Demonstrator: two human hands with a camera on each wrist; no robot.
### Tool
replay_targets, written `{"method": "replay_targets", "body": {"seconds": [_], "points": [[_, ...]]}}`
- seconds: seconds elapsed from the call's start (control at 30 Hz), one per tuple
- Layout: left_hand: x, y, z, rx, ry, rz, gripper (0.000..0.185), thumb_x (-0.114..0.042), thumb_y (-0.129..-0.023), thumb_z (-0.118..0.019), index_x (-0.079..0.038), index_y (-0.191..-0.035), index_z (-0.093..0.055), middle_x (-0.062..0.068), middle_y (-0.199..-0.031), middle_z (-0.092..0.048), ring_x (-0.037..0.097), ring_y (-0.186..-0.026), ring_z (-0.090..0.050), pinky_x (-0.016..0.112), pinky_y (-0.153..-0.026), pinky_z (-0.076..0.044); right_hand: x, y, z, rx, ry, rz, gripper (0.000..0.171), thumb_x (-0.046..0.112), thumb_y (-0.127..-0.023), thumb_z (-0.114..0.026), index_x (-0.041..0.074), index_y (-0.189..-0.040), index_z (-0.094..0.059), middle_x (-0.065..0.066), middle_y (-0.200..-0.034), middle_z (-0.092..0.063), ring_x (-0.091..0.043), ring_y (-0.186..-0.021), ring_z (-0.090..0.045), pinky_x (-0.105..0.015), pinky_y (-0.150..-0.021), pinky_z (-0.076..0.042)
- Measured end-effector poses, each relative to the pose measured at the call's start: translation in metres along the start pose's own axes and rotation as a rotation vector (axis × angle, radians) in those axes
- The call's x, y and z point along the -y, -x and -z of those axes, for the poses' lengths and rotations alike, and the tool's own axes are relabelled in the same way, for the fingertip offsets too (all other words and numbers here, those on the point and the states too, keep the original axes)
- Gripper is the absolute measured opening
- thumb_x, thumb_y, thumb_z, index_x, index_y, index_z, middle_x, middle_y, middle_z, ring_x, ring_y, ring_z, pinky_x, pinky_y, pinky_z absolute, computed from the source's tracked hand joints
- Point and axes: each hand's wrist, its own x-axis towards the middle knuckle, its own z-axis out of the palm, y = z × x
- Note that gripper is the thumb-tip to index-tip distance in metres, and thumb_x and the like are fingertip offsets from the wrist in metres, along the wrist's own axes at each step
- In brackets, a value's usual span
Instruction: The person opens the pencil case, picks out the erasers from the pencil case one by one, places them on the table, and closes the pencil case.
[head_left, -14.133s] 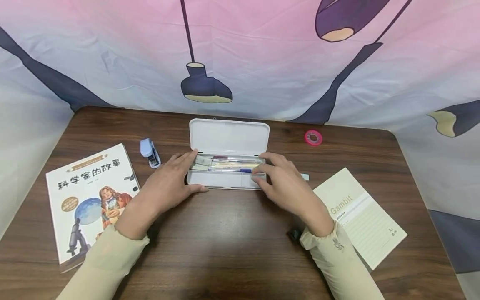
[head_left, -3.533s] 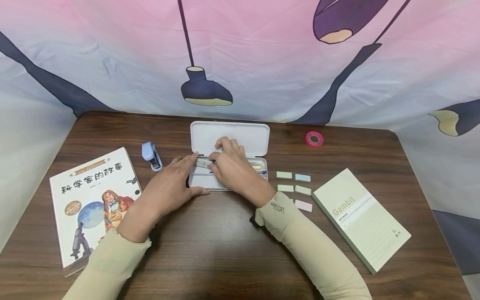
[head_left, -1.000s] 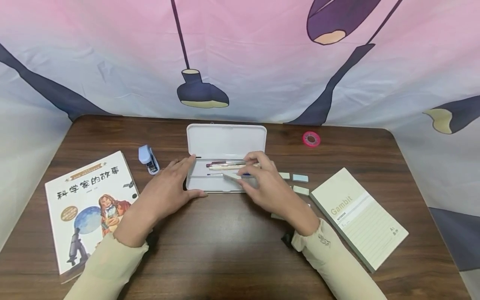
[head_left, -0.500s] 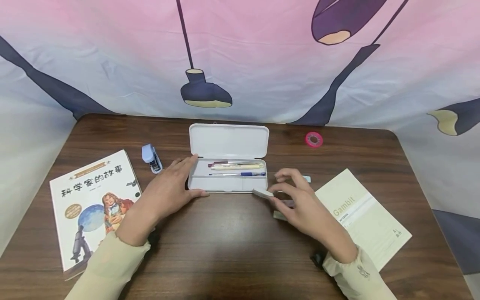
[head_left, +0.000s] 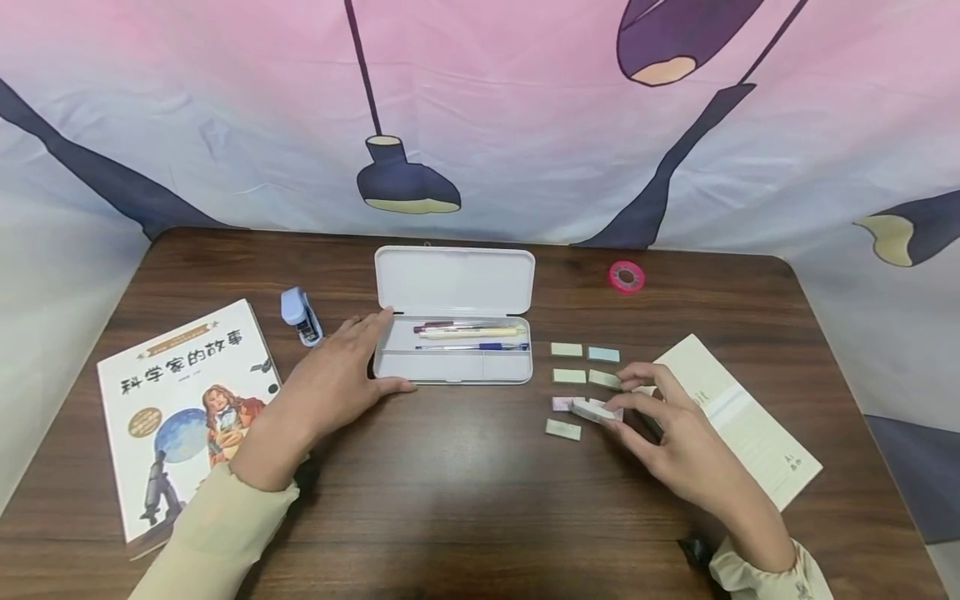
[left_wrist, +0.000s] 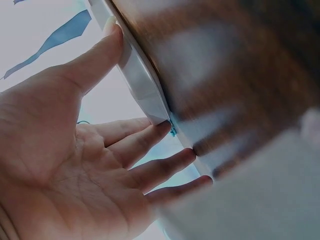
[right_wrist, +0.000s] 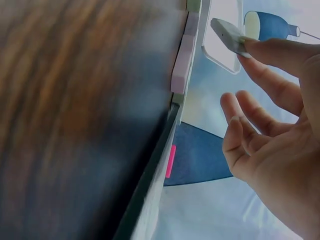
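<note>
Head view: eraser (head_left: 596, 410) between right-hand fingers (head_left: 628, 401).

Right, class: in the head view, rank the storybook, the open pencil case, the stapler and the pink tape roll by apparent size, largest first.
1. storybook
2. pencil case
3. stapler
4. pink tape roll

The tape lies farther from the camera, so third and fourth are unsure.
</note>
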Motion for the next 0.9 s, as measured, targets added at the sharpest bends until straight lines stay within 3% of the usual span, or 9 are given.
{"method": "replay_targets", "body": {"seconds": [0.2, 0.5, 0.9], "points": [[-0.001, 0.000, 0.000, 0.005, 0.002, 0.003, 0.103, -0.046, -0.101, -0.088, 0.001, -0.177, -0.036, 0.033, -0.177, -0.046, 0.060, -0.164, -0.044, 0.074, -0.132, -0.042, -0.003, 0.004, 0.004, 0.034, 0.023, 0.006, 0.032, -0.005, -0.084, -0.097, 0.014, -0.108, -0.086, -0.010, -0.143, -0.066, -0.023, -0.119, -0.069, -0.002, -0.110, -0.039], [0.000, -0.001, 0.001, 0.014, 0.003, 0.005, 0.103, -0.044, -0.102, -0.088, 0.001, -0.178, -0.035, 0.033, -0.178, -0.044, 0.061, -0.164, -0.043, 0.074, -0.134, -0.041, -0.007, 0.010, 0.012, 0.072, 0.107, -0.025, 0.039, -0.001, -0.080, -0.099, 0.024, -0.106, -0.085, -0.006, -0.144, -0.068, -0.028, -0.121, -0.070, -0.035, -0.103, -0.049], [-0.001, -0.001, 0.001, 0.022, 0.001, 0.010, 0.103, -0.045, -0.102, -0.088, 0.002, -0.178, -0.034, 0.034, -0.178, -0.044, 0.060, -0.165, -0.044, 0.074, -0.134, -0.041, -0.010, 0.013, 0.010, 0.098, 0.130, -0.003, 0.033, 0.001, -0.080, -0.100, 0.020, -0.103, -0.086, -0.011, -0.142, -0.069, -0.034, -0.121, -0.070, -0.040, -0.101, -0.042]]}}
